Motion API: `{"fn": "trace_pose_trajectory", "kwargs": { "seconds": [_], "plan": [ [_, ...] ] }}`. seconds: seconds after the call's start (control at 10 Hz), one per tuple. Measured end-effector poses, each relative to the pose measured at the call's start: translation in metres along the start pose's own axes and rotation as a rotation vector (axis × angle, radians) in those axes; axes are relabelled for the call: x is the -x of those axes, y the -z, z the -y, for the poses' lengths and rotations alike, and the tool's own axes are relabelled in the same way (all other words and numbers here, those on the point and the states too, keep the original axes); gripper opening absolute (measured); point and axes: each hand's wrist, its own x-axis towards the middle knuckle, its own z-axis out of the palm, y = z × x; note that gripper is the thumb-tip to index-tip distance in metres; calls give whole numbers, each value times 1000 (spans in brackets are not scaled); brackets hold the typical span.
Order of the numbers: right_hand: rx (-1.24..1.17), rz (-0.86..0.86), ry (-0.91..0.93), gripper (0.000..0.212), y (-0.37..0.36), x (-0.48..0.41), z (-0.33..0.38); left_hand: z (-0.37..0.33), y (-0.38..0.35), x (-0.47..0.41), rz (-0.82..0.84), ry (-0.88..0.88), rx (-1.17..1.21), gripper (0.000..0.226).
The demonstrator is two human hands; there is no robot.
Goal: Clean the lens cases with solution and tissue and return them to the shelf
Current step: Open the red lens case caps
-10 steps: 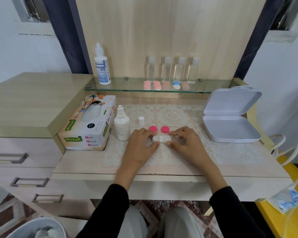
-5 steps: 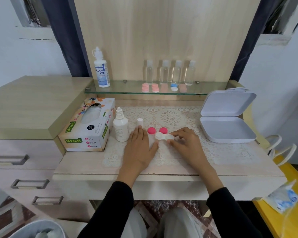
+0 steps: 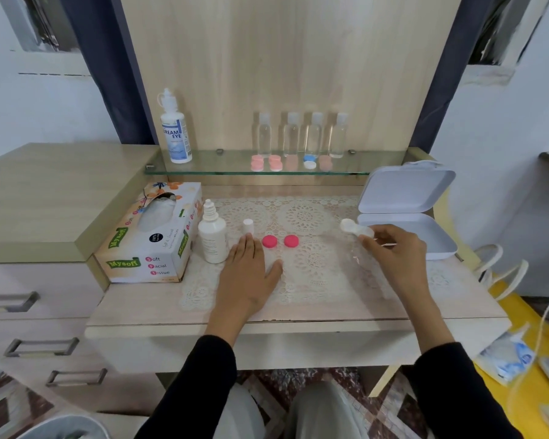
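Lifts the lens case [image 3: 355, 229] clear of the mat [image 3: 314, 213]: sat right in front of the two pink caps [image 3: 269, 241] a second ago, now up in the air just beside the open white box [image 3: 406, 193]. Pinches one end with the right hand [image 3: 393, 258], fingers curled. Lets go with the left hand [image 3: 248, 274], laid flat and relaxed on the mat, fingertips near the little white cap [image 3: 248, 225] and the solution bottle [image 3: 213, 239]. Looks like emptying or inspecting first; no tissue pulled from the tissue box [image 3: 149, 236] yet, so wiping and the shelf [image 3: 203, 168] return still ahead
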Motion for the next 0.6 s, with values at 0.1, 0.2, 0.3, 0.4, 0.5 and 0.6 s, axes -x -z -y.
{"fn": "trace_pose_trajectory", "kwargs": {
  "seconds": [0.1,0.2,0.3,0.4,0.5,0.6],
  "plan": [
    [25,-60,-25,21,13,-9,-10,1,0,0,-3,-1,5,74],
    [74,-101,-60,24,22,-17,-19,2,-1,-1,-3,-1,10,73],
    [127,-107,-43,26,28,-22,-28,2,-1,-1,-1,3,13,73],
    [166,-121,13,26,30,-24,-34,2,-1,-2,1,6,12,73],
    [164,-142,57,27,29,-26,-37,2,-1,-2,0,9,16,73],
    [153,-136,115,29,27,-26,-39,2,-1,-2,-4,9,23,73]
  ]
}}
